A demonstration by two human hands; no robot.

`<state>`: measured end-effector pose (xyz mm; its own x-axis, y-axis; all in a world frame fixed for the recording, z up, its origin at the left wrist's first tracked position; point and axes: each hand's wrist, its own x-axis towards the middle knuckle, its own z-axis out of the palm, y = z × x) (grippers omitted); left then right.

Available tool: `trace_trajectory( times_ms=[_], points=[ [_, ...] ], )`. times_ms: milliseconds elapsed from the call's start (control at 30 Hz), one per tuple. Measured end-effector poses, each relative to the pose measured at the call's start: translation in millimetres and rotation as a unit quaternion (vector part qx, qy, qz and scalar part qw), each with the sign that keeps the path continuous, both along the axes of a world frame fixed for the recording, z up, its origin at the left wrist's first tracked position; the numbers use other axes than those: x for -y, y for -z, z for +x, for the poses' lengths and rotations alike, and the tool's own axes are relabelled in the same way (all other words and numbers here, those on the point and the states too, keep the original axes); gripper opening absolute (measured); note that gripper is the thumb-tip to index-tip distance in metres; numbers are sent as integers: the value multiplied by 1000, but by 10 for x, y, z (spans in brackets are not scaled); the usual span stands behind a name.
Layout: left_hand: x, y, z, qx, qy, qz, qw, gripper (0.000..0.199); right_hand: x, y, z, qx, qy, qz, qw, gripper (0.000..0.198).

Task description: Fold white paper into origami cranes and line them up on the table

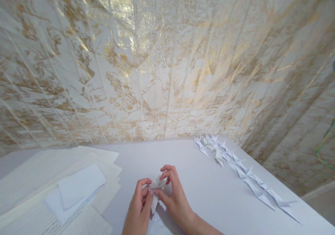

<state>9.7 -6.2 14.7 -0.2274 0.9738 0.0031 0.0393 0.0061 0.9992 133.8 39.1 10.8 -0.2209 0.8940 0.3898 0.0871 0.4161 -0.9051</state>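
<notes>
My fingers are closed on the folded paper [158, 184]: the left hand [141, 196] pinches it between thumb and bent forefinger, and the right hand [175, 200] has its thumb low against it, close to the left thumb, with its curled forefinger at the upper right edge. The piece is held up between my two hands, in front of me and over the near part of the white table [146, 154]. Its long axis runs mostly away from me, the far end leaning a little to the right; one narrow point hangs below my thumbs toward me, while the upper part spreads out between my fingertips. The finer folds are too small and blurred to read, but I judge this piece well along, with shaping left to do before it matches the others. Those others, the paper birds [242, 174], lie well apart from my hands along the right edge, in loose slanting rows with sharp tips and raised points, and to me they look finished. To my left, the white papers [81, 184] rest on larger, spread-out sheets [65, 161], flat and not shaped into birds. Behind the table hangs the gold-patterned curtain [157, 88]
</notes>
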Motion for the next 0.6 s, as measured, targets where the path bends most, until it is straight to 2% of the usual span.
trace_trajectory(
  times_ms=[167, 333, 467, 600],
  points=[
    [-8, 37, -6, -15, -7, 7, 1000, 46, -31, -1, 5, 18, -7, -17, 1000, 16],
    [-42, 74, -83, -11, 8, 6, 1000, 49, -63, -34, 5, 63, -11, -20, 998, 17],
    [-79, 114, -157, -23, 45, -2, 999, 45, -90, -34, 19, 79, -2, 5, 997, 17],
    [-93, 137, -155, -7, 33, -7, 999, 49, -110, -25, 21, 127, 22, 36, 991, 15]
  ],
)
